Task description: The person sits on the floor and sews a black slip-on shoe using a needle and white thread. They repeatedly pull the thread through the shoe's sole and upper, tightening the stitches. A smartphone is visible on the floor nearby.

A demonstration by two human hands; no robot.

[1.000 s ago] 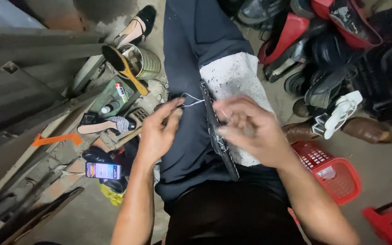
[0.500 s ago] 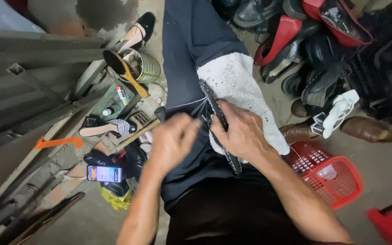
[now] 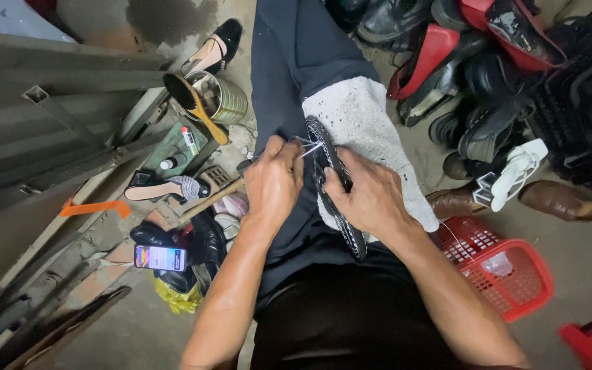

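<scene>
Shoe sole getting hand-stitched on the lap

Left hand has its fingers clenched on a thin pale thread, pulled taut just off the long black rubbery shoe sole. That sole lies on a rough off-white cloth over the knee, with the right hand wrapped around its middle, fingers grasping it. How much of the edge is sewn I can't tell; my guess is plenty left. Red plastic mesh basket and a dented metal tin sit on the floor.
</scene>
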